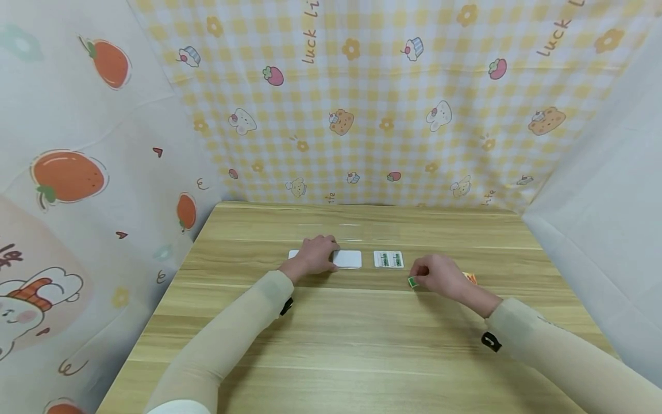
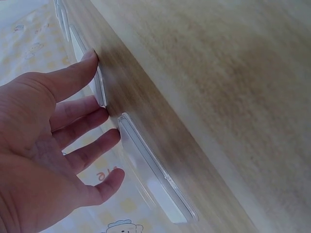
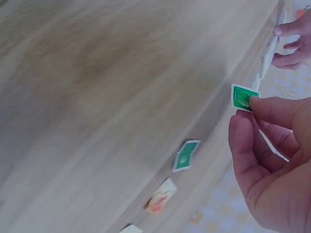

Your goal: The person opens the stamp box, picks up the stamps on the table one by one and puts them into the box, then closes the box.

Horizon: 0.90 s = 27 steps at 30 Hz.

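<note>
Green stamp (image 3: 240, 99) pinched in right hand (image 1: 439, 277) grip, near green-marked case (image 1: 389, 259); left hand (image 1: 314, 256) grip loosely spread at plain white case (image 1: 349, 259). Step reads as stamp handling; next move likely wants a light, steady pinch. Wood-grain bench (image 1: 351, 356), yellow-check curtain (image 1: 385, 92) behind, white right-hand drape (image 1: 610, 184)

Soft light, hazy wrist views

You face a yellow-checked cloth (image 1: 383, 92) behind the wooden table (image 1: 331, 356), with a fruit-printed white cloth (image 1: 137, 98) to the table's left and plain pale fabric (image 1: 600, 190) to its right.
</note>
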Motion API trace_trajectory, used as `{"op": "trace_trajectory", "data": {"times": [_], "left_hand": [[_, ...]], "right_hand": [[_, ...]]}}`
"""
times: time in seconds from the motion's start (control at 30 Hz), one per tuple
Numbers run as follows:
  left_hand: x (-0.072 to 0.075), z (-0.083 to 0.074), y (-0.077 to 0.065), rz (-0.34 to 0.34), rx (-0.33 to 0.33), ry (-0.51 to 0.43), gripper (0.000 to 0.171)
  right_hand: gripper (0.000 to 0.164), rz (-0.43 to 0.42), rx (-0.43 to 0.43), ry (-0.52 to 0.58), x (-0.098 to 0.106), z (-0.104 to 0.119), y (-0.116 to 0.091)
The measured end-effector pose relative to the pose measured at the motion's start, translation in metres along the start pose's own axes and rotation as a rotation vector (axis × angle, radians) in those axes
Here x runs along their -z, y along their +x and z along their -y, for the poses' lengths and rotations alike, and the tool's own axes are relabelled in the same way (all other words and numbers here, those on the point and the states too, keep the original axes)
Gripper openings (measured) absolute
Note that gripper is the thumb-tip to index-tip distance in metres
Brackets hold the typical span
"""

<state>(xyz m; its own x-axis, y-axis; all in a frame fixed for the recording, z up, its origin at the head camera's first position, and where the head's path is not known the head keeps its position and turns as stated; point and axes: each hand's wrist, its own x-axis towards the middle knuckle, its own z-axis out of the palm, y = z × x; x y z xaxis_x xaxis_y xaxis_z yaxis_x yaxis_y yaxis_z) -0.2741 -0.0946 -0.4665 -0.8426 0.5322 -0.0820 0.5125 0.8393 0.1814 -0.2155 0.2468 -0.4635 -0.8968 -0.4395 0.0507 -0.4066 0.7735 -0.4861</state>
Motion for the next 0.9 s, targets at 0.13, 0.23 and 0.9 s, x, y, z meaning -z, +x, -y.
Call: {"op": "trace_trajectory", "data": {"times": [0.13, 0.23, 0.9], "left_hand": [[0.001, 0.000, 0.000, 0.010, 0.004, 0.013, 0.053], [0.001, -0.001, 0.001, 0.015, 0.006, 0.013, 0.053], [0.004, -0.001, 0.000, 0.021, 0.000, 0.023, 0.054]], "right_hand": [[0.013, -0.015, 0.022, 0.009, 0.002, 0.007, 0.005], [0.013, -0.023, 0.030, 0.021, 0.003, 0.012, 0.010], [0.004, -0.044, -0.009, 0.171, -0.003, 0.056, 0.062]]}}
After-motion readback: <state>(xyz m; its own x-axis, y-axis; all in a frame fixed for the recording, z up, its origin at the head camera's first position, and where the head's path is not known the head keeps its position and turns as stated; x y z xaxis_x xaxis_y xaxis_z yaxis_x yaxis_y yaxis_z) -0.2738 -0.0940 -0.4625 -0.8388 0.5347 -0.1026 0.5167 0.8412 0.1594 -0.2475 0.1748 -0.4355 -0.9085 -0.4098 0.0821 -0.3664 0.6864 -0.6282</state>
